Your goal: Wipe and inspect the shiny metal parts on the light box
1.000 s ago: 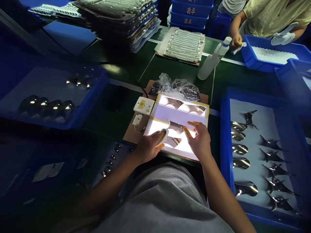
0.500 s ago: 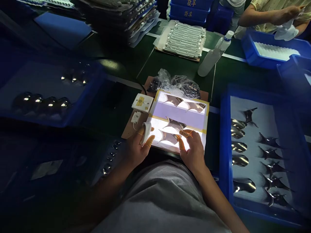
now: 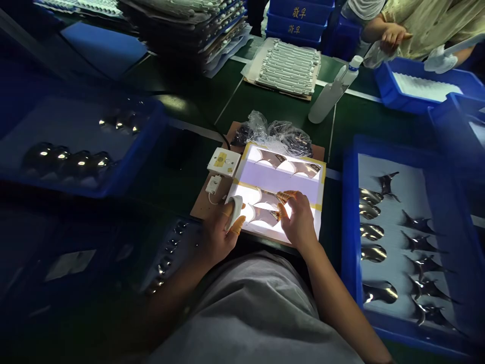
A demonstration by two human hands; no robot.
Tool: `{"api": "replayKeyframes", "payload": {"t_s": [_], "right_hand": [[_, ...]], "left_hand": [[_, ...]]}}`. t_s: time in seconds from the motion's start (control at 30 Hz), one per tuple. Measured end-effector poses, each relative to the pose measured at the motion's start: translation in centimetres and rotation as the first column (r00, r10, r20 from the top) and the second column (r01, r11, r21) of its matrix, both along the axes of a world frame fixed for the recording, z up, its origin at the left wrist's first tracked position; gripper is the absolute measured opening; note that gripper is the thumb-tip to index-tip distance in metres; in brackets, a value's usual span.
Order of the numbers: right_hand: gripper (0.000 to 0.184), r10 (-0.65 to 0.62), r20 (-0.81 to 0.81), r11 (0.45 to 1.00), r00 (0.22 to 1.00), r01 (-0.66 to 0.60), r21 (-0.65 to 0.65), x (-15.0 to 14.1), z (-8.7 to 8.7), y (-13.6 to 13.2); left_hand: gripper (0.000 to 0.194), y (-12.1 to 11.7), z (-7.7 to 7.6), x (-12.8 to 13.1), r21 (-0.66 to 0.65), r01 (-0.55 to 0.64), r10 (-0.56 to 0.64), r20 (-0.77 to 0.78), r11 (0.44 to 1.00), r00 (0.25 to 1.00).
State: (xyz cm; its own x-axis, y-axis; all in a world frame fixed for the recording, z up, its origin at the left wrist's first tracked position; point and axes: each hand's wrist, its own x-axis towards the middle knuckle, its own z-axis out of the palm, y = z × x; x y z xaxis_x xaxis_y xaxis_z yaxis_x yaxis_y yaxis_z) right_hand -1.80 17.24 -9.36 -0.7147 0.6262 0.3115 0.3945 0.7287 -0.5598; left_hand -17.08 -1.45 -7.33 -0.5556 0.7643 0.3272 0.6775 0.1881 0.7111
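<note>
My left hand [image 3: 217, 232], in orange finger cots, grips a white cloth [image 3: 235, 212] at the near left of a glowing light panel [image 3: 280, 177]. My right hand [image 3: 299, 220], also in cots, pinches a curved, mirror-polished metal piece [image 3: 265, 194] on the panel. Another such piece [image 3: 263, 216] lies just below it, partly hidden by my fingers and the cloth. Two more shaped pieces [image 3: 270, 157] sit in the panel's upper strip, apart from my hands.
Blue trays of polished metal parts lie at right [image 3: 350, 227] and left [image 3: 151, 121]. A plastic bag [image 3: 276, 136], a white switch box [image 3: 223, 162] and a spray bottle [image 3: 329, 96] stand nearby. A co-worker's hand [image 3: 394, 36] works at the upper right.
My left hand has drawn leftward and turned the cloth upright. My right hand has shifted left onto the metal piece. The co-worker's hand has lifted away from the bottle area.
</note>
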Motion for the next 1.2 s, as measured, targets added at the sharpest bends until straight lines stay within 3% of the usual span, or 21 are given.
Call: {"api": "replayKeyframes", "payload": {"t_s": [0.23,0.37,0.5,0.67,0.77,0.83,0.87,0.9,0.93,0.97,1.0,1.03,1.07,1.13,1.2], "right_hand": [[0.031,-0.053,-0.068,0.998,0.996,0.056,0.032,1.3,0.8,-1.5],[0.035,0.041,-0.076,0.997,0.996,-0.035,0.073,1.8,1.2,-3.0],[0.047,0.102,0.018,0.990,0.995,-0.104,0.099,1.9,0.4,-4.2],[0.033,0.116,0.086,0.983,0.990,-0.127,0.135,1.4,-0.3,-4.9],[0.024,0.135,0.047,0.989,0.990,-0.138,0.052,1.6,0.3,-5.4],[0.026,0.103,-0.040,0.983,0.994,-0.107,-0.146,2.2,1.4,-5.6],[0.028,0.059,-0.093,0.945,0.994,-0.085,-0.317,2.6,2.0,-5.6],[0.029,-0.010,-0.147,0.849,0.989,-0.070,-0.524,3.1,2.7,-5.5],[0.032,-0.097,-0.192,0.680,0.977,-0.076,-0.729,3.6,3.3,-5.3],[0.036,-0.196,-0.225,0.457,0.954,-0.114,-0.882,4.0,3.9,-5.1],[0.039,-0.295,-0.242,0.222,0.924,-0.180,-0.958,4.3,4.3,-4.8],[0.041,-0.385,-0.245,0.022,0.890,-0.256,-0.966,4.6,4.6,-4.4],[0.042,-0.458,-0.239,-0.120,0.856,-0.326,-0.938,4.8,4.8,-4.1],[0.040,-0.529,-0.224,-0.276,0.819,-0.415,-0.867,5.0,4.8,-3.7],[0.038,-0.546,-0.205,-0.350,0.812,-0.444,-0.825,5.0,4.5,-3.7]], "left_hand": [[0.036,-0.3,-0.2,0.0,0.040,0.015,-0.015,0.011,0.999,1.000],[0.033,0.0,-0.1,-0.1,0.078,0.030,-0.028,-0.034,0.996,0.999],[0.038,0.0,-0.1,-0.1,0.108,0.032,-0.026,-0.059,0.994,0.998],[0.038,-0.2,0.0,0.0,0.113,0.012,-0.003,-0.084,0.993,0.996],[0.034,-0.7,0.7,0.0,0.107,-0.011,0.018,-0.060,0.994,0.998],[0.032,-1.2,1.5,-0.3,0.082,-0.049,0.053,-0.047,0.995,0.997],[0.031,-1.6,1.9,-0.5,0.073,-0.072,0.075,-0.045,0.995,0.996],[0.031,-1.9,2.3,-0.7,0.068,-0.089,0.092,-0.045,0.994,0.995],[0.029,-2.1,2.7,-0.9,0.068,-0.094,0.097,-0.042,0.993,0.994],[0.028,-2.2,3.0,-1.0,0.075,-0.082,0.085,-0.040,0.994,0.996],[0.027,-2.2,3.2,-1.1,0.077,-0.046,0.049,-0.038,0.996,0.998],[0.028,-1.9,3.4,-1.2,0.078,0.009,-0.006,-0.042,0.997,0.999],[0.031,-1.5,3.5,-1.1,0.067,0.088,-0.084,-0.055,0.994,0.995],[0.040,-0.1,3.6,-0.6,0.018,0.281,-0.277,-0.113,0.960,0.954],[0.045,1.5,3.7,0.2,-0.061,0.454,-0.456,-0.216,0.889,0.864]]}}
